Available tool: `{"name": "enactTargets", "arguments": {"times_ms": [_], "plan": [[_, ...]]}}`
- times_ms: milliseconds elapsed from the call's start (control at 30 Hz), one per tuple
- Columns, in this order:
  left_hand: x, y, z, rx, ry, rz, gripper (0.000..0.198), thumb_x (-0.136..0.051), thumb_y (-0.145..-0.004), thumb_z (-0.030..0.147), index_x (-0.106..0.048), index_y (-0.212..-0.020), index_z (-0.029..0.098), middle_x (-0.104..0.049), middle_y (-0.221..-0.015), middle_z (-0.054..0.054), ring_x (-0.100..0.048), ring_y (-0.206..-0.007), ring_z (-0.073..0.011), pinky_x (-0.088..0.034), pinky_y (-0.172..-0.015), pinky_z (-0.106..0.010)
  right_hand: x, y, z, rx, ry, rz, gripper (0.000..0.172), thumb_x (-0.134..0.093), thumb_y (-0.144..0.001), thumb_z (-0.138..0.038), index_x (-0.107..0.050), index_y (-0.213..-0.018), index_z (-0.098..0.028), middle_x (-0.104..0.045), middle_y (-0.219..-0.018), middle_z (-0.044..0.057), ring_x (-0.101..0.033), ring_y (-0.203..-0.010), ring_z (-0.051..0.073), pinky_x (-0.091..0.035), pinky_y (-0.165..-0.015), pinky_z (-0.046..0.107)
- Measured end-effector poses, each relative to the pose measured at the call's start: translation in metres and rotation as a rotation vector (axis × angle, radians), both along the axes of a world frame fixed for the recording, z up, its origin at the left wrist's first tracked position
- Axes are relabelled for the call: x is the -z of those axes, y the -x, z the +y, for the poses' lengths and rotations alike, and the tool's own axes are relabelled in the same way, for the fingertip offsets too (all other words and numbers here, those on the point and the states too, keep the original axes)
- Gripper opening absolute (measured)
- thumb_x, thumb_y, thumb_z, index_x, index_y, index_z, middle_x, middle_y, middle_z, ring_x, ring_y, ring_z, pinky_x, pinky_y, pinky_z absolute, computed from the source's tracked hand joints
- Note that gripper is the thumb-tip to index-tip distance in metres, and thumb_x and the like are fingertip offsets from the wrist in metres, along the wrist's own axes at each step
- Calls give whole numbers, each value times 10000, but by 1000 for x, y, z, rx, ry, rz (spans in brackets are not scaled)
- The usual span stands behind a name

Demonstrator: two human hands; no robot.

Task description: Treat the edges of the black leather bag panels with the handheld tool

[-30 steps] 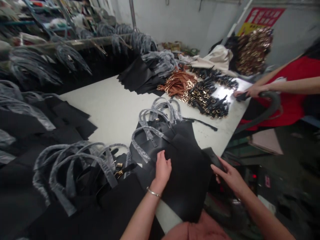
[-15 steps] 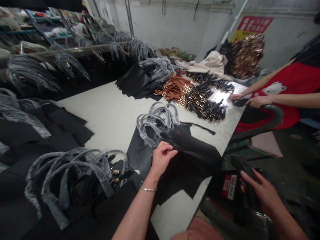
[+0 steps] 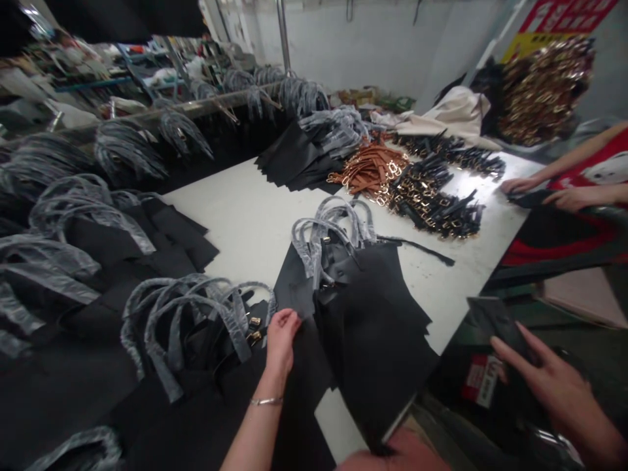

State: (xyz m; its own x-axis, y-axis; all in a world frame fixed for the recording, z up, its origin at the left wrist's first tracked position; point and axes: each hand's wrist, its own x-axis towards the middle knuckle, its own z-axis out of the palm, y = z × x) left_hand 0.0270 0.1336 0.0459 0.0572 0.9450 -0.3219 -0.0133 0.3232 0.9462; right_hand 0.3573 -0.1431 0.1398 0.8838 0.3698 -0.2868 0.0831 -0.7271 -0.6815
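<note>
My left hand [image 3: 283,337], with a bracelet at the wrist, is over the black panels on the table. Its fingers are curled together, and whatever may be between them cannot be made out. Just right of it lies a fanned stack of black panels [image 3: 373,314] with plastic-wrapped handles [image 3: 338,229]. To its left is another pile with wrapped handles [image 3: 196,307] and gold buckles [image 3: 254,329]. Off the table's right edge, my right hand [image 3: 554,376] grips a flat black piece [image 3: 498,320], thumb along it. A red and white label [image 3: 481,381] shows below that piece.
Brown straps [image 3: 373,167] and black straps with gold buckles [image 3: 436,193] are heaped toward the back of the white table [image 3: 240,216]. More black panels [image 3: 167,229] lie at left. At right, a co-worker's hands [image 3: 564,193] hold a dark piece.
My left hand has moved left, off the front stack, whose bulging top panel now lies flatter. My right hand still holds the black piece, now tilted differently. The view has shifted left.
</note>
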Motion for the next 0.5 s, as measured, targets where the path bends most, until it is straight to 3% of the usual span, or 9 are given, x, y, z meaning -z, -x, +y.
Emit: {"name": "enactTargets", "arguments": {"times_ms": [67,100,133,200,300,400,500], "plan": [[1,8,-12,-215,-184,179,275,-642,-780,353,-567,-968,167,-586,-892,-40,-585,-819,-171,-498,-800,-342,1,19,19,-50,-12,134,914,-687,-687,-567,-419,-1463,-167,-710,-665,106,-646,-528,264,-502,-481,362],[-2,7,-23,-218,-328,282,223,-609,-813,316,-572,-983,176,-593,-935,-54,-588,-869,-185,-497,-835,-362,5,28,29,-115,-21,189,928,-690,-675,-576,-410,-1468,-185,-673,-583,51,-617,-488,245,-481,-455,344],[-5,4,-36,-152,-479,377,160,-574,-845,278,-585,-976,186,-599,-976,-67,-588,-921,-199,-493,-871,-384,10,37,39,-202,-36,221,928,-681,-680,-588,-402,-1471,-191,-628,-525,5,-586,-456,223,-455,-435,322],[-8,-8,-68,124,-737,512,137,-498,-891,194,-619,-954,209,-616,-1052,-83,-580,-1024,-223,-475,-948,-428,25,55,57,-384,-67,276,889,-660,-720,-587,-395,-1472,-193,-590,-523,-38,-546,-440,174,-427,-438,282],[4,-28,-110,509,-876,676,311,-460,-888,113,-623,-1127,227,-598,-1241,-99,-539,-1180,-248,-455,-1032,-464,48,76,81,-586,-63,365,805,-638,-776,-549,-409,-1463,-199,-614,-608,-42,-524,-430,124,-418,-442,248],[28,-35,-130,662,-872,821,430,-518,-892,181,-522,-1321,211,-465,-1442,-111,-423,-1338,-286,-417,-1090,-514,61,87,100,-682,-2,400,768,-618,-802,-531,-422,-1457,-181,-604,-577,-45,-530,-411,121,-427,-429,238],[48,-34,-134,732,-910,880,430,-492,-944,284,-478,-1373,248,-407,-1502,-76,-338,-1406,-270,-356,-1140,-521,61,91,116,-699,27,386,742,-602,-822,-512,-421,-1454,-168,-608,-578,-40,-534,-397,118,-425,-409,230]]}}
